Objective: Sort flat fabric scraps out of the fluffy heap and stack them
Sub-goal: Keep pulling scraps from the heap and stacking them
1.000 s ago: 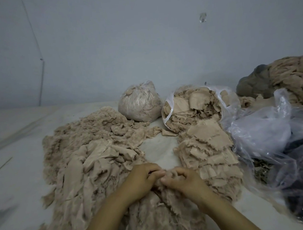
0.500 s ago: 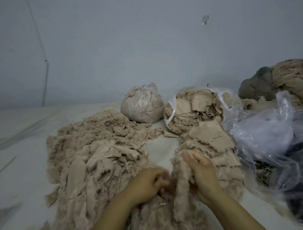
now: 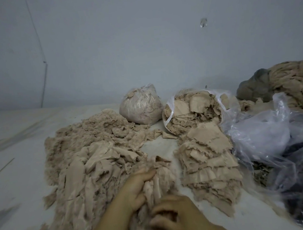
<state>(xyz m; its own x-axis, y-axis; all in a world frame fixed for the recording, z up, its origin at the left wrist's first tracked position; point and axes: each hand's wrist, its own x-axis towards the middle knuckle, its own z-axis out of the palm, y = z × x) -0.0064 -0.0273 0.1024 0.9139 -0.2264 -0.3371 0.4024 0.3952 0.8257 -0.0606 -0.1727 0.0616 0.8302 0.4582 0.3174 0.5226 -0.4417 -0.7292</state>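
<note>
Beige fluffy heap point(image 3: 97, 172): left hand point(image 3: 136, 189) grips scraps, right hand point(image 3: 175, 217) curled into it.

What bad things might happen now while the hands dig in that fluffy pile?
1. The stack of flat scraps sits right beside the fluffy heap, so fluff may drift onto it and mix them again.
2. The stack looks uneven and leans toward the near edge; a bump from the right hand might topple it.
3. The left hand grips a mixed bunch, so fluff may cling to a flat piece.
</note>
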